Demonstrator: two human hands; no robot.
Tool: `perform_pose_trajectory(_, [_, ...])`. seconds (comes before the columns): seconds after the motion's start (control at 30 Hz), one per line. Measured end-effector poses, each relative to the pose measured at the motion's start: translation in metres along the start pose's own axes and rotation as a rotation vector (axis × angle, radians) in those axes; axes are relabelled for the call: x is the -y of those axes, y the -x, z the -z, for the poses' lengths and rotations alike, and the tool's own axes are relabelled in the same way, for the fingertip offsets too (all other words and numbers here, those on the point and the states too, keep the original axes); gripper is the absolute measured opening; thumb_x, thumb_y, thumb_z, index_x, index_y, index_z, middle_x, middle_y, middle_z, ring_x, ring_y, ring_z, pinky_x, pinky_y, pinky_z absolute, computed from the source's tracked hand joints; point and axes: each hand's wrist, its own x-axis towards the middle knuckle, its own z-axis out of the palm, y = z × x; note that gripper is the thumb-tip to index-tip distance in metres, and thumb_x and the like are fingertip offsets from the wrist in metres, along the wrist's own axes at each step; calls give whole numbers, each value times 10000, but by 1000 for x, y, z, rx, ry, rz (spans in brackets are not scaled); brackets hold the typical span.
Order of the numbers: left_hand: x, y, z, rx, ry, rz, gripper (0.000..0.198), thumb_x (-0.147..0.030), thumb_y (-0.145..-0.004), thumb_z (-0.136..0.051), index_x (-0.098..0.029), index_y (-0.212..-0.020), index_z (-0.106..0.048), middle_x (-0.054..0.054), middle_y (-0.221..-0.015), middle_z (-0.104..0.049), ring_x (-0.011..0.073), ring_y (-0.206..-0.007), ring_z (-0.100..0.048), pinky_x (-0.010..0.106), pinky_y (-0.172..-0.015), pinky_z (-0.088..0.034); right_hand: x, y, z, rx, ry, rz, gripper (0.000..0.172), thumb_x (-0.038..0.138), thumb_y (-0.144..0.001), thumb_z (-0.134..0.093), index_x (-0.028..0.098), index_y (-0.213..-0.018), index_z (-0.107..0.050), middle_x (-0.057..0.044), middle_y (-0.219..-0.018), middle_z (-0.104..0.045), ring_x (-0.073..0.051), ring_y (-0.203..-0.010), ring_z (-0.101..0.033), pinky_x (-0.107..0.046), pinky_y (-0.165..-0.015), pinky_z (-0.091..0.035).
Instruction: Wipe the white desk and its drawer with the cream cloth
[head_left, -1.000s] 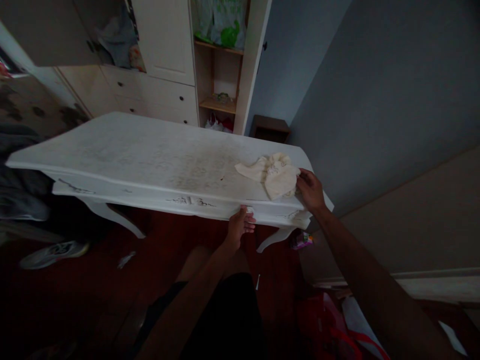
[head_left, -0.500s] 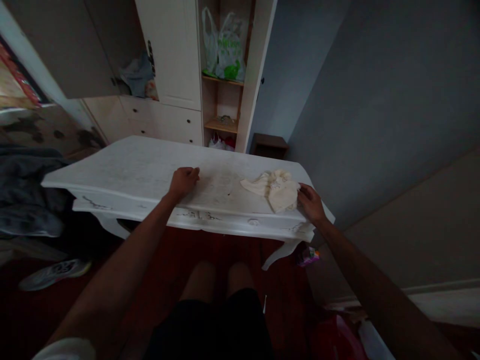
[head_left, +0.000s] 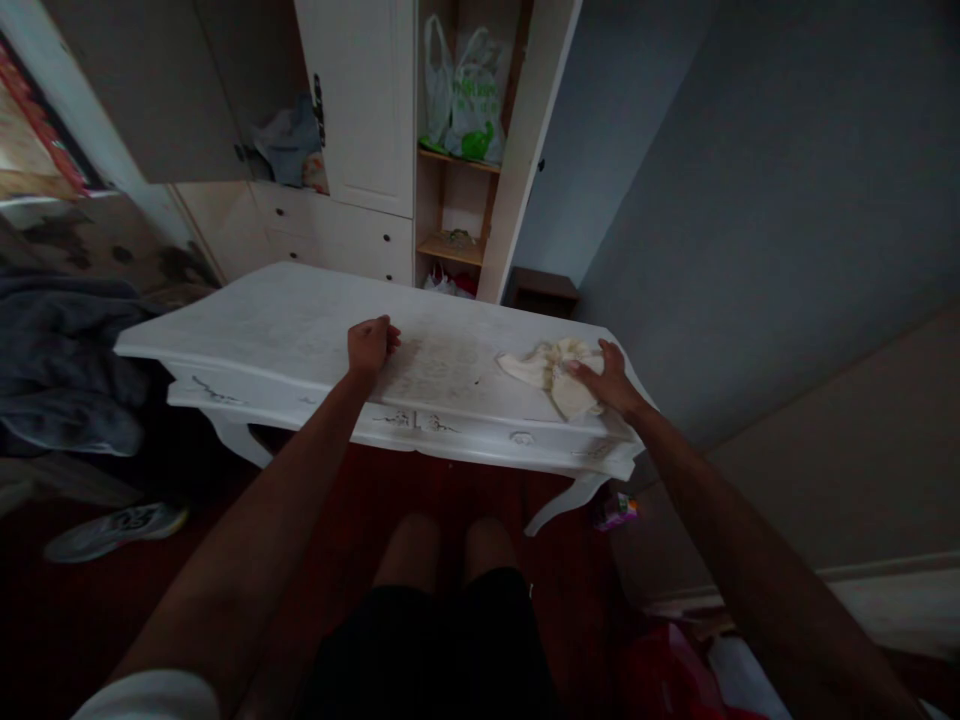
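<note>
A crumpled cream cloth, with gathered folds, lies near the right end of a white table. My right hand is over the cloth's right side, its thumb on the fabric and its fingers spread apart from the thumb. My left hand rests in a loose fist on the tabletop, left of a greyish smudged patch. Nothing shows between its curled fingers. A gap of bare tabletop lies between this fist and the cloth.
Behind the table stands a white wardrobe with open doors and plastic bags on a shelf. A grey wall closes the right side. Dark clothing is heaped at left, above a shoe on the red floor.
My right hand has shifted from the cloth's right edge onto its top, and its thumb and fingers have spread. My left fist has turned slightly. The view has shifted a little.
</note>
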Motion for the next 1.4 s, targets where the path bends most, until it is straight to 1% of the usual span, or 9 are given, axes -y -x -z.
perform_pose_trajectory(0.13, [0,0,-1,6,41,13,281,-364,-753,-513,-154,-591,-605,-3,-475,-549,83,-386,-429,206,-381,-288,53,-16,-30,248,278,-37,1087,707,-501,-789,192,-1398,-454,-190,-1510,-351,-392,-1405,-331,-516,-1149,-309])
perform_pose_trajectory(0.33, [3,0,0,12,63,13,303,-393,-762,-514,-150,-607,-608,-2,-487,-557,84,-394,-443,202,-389,-300,102,-21,-52,315,650,-57,555,512,-731,-680,202,-1190,-647,-187,-1198,-614,-385,-1059,-630,-503,-866,-520])
perform_pose_trajectory(0.47, [3,-1,0,16,46,5,310,-403,-764,-498,-155,-611,-604,-2,-492,-559,86,-398,-445,205,-402,-316,119,22,-51,221,522,137,434,400,-750,-664,215,-1143,-674,-132,-1141,-649,-336,-998,-648,-461,-865,-530])
perform_pose_trajectory(0.57, [2,-1,-1,3,39,17,300,-387,-764,-493,-156,-608,-605,-1,-492,-558,84,-401,-449,204,-403,-312,132,82,-68,188,361,443,471,343,-755,-671,255,-1217,-639,-104,-1275,-606,-340,-1184,-557,-481,-985,-482])
perform_pose_trajectory(0.73, [0,-1,-2,5,38,28,287,-371,-757,-502,-152,-602,-604,-10,-485,-551,77,-389,-438,202,-387,-289,129,152,-139,396,284,869,499,268,-774,-679,335,-1262,-596,-40,-1383,-570,-335,-1386,-378,-547,-1107,-351])
perform_pose_trajectory(0.93, [-3,-1,-1,20,53,46,284,-326,-795,-511,-149,-595,-608,-10,-476,-552,79,-379,-433,205,-377,-286,91,145,-197,446,282,828,286,178,-909,-519,267,-1149,-646,-47,-1405,-561,-235,-1429,-344,-390,-1003,-505])
perform_pose_trajectory(1.13, [-9,0,-1,19,65,50,300,-254,-835,-521,-153,-566,-609,14,-481,-565,85,-387,-443,215,-372,-288,58,153,-169,368,332,820,253,231,-949,-482,262,-1124,-662,-43,-1311,-630,-241,-1364,-442,-397,-973,-526])
perform_pose_trajectory(1.27, [-8,-2,-1,22,48,61,299,-271,-834,-525,-163,-569,-612,17,-493,-572,85,-392,-453,206,-370,-302,20,166,-135,234,426,814,219,246,-932,-517,289,-1075,-677,-18,-1242,-661,-229,-1296,-509,-399,-1024,-497])
perform_pose_trajectory(1.4, [-5,-4,0,13,46,53,279,-288,-805,-529,-169,-568,-615,16,-497,-569,86,-387,-453,199,-357,-304,-28,174,-85,161,449,850,230,177,-868,-563,193,-1065,-681,-109,-1131,-700,-261,-1048,-652,-425,-875,-567])
